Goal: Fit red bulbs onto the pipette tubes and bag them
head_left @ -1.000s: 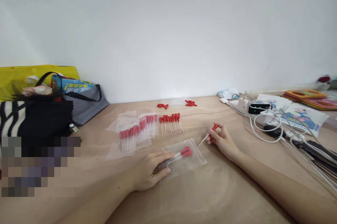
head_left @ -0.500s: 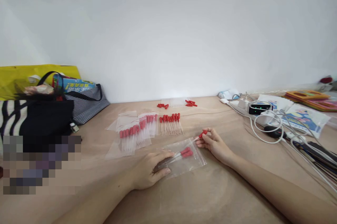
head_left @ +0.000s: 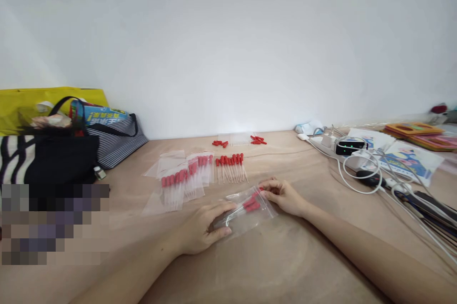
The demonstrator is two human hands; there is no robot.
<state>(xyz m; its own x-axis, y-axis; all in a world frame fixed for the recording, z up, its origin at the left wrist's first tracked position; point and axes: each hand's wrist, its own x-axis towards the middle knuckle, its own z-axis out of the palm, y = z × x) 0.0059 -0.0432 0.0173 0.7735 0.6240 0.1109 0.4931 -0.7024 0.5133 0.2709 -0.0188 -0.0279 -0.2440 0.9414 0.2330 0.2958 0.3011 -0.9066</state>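
Observation:
A clear zip bag [head_left: 246, 220] holds glass droppers with red bulbs [head_left: 252, 206]. My left hand [head_left: 205, 227] grips its left end between thumb and fingers. At the bag's upper right edge, my right hand [head_left: 280, 194] pinches a red bulb whose stem lies in the bag. Behind the hands is a row of loose droppers [head_left: 231, 168] with red bulbs toward the wall. To their left, several filled clear bags [head_left: 178, 185] overlap. Farther back lie small red bulbs [head_left: 220, 143], more red bulbs [head_left: 258, 140] and thin clear tubes [head_left: 239, 143] between them.
Striped bag [head_left: 117, 140], black bag [head_left: 64, 161] and yellow bag [head_left: 85, 95] stand at the left, beside a small bottle [head_left: 100, 173]. White cables [head_left: 342, 175], a black device [head_left: 351, 147], printed packets [head_left: 410, 161] and orange frames [head_left: 414, 129] lie at the right.
My right hand has moved left and slightly down toward the bag, and the dropper it holds has slid farther into it. My left hand stays at the bag's left end.

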